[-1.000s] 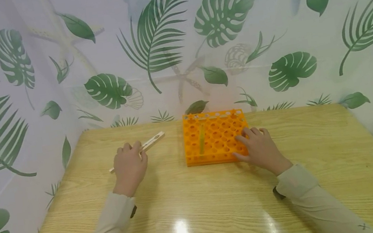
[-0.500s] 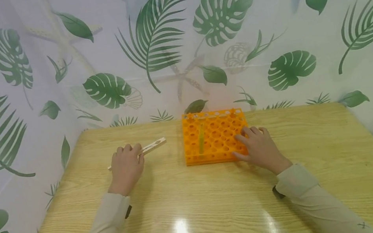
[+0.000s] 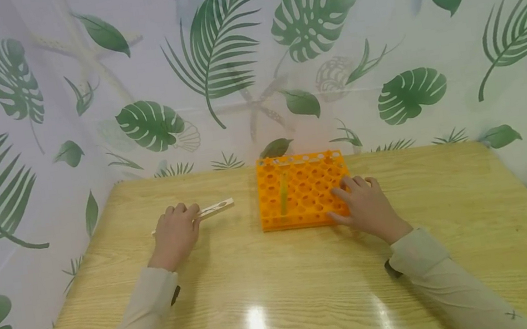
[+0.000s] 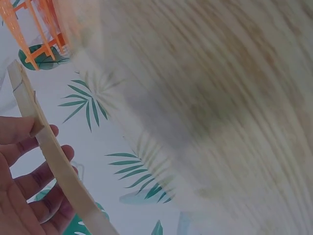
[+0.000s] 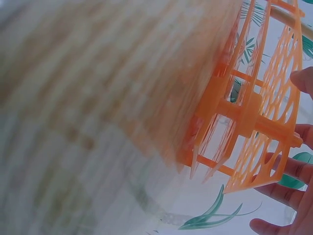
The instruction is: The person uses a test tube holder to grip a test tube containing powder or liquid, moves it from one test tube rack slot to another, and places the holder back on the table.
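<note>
My left hand [image 3: 174, 236] pinches a wooden test tube clamp [image 3: 217, 208] between thumb and fingers, left of the rack. Its slotted jaw end points right, and the thin handle end shows beyond the hand at the left. The left wrist view shows the clamp [image 4: 63, 169] across the fingers, the thumb pressing on its side. An orange test tube rack [image 3: 309, 219] stands at the back middle of the table. Inside it is one slim yellow-green tube [image 3: 284, 195]. My right hand [image 3: 368, 207] holds the rack's right end, thumb at the front corner and fingers along the side.
The wooden table [image 3: 279, 274] reaches back to a leaf-printed cloth wall [image 3: 250, 138], close behind the rack. A similar cloth rises along the table's left edge. Light glares off the front of the tabletop.
My left hand has shifted slightly left, and the clamp has turned nearer to level, its jaw end dropping lower in view. The right hand and rack stay put.
</note>
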